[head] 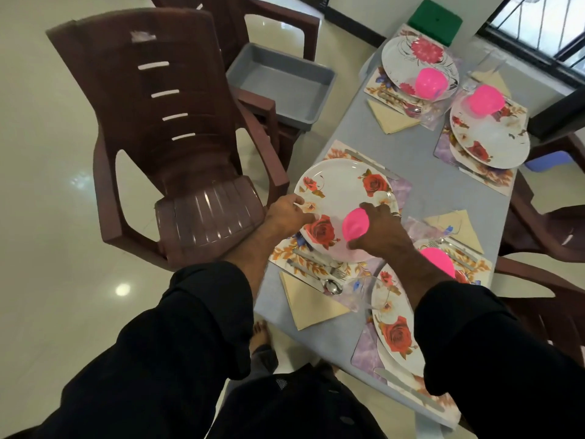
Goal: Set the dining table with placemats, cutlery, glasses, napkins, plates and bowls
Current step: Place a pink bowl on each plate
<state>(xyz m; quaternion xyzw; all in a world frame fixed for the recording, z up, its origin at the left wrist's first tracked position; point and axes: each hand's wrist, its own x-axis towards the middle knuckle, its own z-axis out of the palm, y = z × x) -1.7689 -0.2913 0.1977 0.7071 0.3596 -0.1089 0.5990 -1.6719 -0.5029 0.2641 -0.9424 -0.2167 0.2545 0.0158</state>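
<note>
Both arms reach forward from black sleeves over the near end of the grey table [427,191]. The right hand [384,231] is curled around a pink bowl [354,224], thumb below and fingers over its top, and holds it on the rose-patterned plate [343,198] at the table's left edge. The left hand [286,213] pinches the rim of this same plate at its left side. The plate lies on a floral placemat [316,264]. On the near part of the placemat lie a fork and a spoon [332,286], and just beside them a folded beige napkin [311,304] points toward the near left corner.

Under the right forearm there is a second setting at the near right edge, with another pink bowl [438,261] on a plate [394,327], partly hidden by the sleeve.

At the far end two more plates carry pink bowls, one on each side. A brown plastic chair [177,128] stands close to the left edge, and behind it a grey tray [281,87] rests on another chair.
</note>
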